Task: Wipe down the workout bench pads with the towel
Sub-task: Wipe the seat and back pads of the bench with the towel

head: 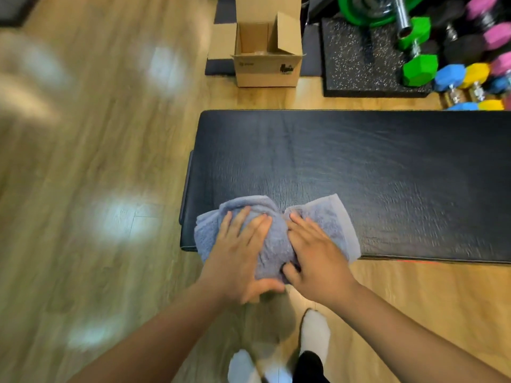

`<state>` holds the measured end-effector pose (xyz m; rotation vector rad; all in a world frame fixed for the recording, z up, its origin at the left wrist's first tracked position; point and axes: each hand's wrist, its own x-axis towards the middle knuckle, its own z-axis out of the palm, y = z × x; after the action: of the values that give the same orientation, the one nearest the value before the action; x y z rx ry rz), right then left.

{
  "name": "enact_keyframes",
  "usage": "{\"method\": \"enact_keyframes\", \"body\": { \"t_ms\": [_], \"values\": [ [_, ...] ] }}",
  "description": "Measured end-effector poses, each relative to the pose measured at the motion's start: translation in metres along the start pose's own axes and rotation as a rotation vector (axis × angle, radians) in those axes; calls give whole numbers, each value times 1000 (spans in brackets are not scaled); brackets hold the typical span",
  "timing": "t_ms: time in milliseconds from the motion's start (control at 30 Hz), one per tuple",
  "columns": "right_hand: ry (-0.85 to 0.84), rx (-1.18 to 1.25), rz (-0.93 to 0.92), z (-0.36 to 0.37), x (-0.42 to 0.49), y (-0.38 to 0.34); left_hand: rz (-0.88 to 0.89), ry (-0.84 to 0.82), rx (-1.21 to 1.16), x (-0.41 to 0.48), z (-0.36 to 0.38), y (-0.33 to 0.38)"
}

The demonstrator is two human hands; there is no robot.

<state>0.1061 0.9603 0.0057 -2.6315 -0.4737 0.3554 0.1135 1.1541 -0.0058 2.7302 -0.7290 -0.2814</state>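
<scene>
Your left hand (243,252) and right hand (315,261) press flat, fingers spread, pinning the bunched blue-grey terry towel (273,233) for wiping at the black padded bench's (387,175) seven-o'clock corner.

I'm looking at a home gym or small workout room: a black padded bench (359,175) on wood flooring (96,161), coloured dumbbells (420,69) and a green weight plate (356,15) by a speckled rubber mat (362,59), plus an open cardboard box (266,64).
</scene>
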Motion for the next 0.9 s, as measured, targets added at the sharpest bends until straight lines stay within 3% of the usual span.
{"method": "enact_keyframes", "body": {
  "t_ms": [67,200,233,333,367,600,900],
  "values": [
    [105,-39,38,-14,2,-8,49,-1,-7,6,-8,6],
    [429,-1,110,-59,35,-4,-14,234,-124,56,-48,6],
    [434,57,146,-63,46,3,-9,275,-145,72,-54,2],
    [267,7,250,-39,57,17,-115,14,-103,97,-38,-8],
    [238,-44,257,-26,57,20,-137,-4,-65,101,-27,-8],
    [274,-125,205,-35,127,49,-195,186,-149,157,-21,-19],
    [274,-133,128,-70,220,83,-268,222,-65,251,-30,-71]
  ]
}}
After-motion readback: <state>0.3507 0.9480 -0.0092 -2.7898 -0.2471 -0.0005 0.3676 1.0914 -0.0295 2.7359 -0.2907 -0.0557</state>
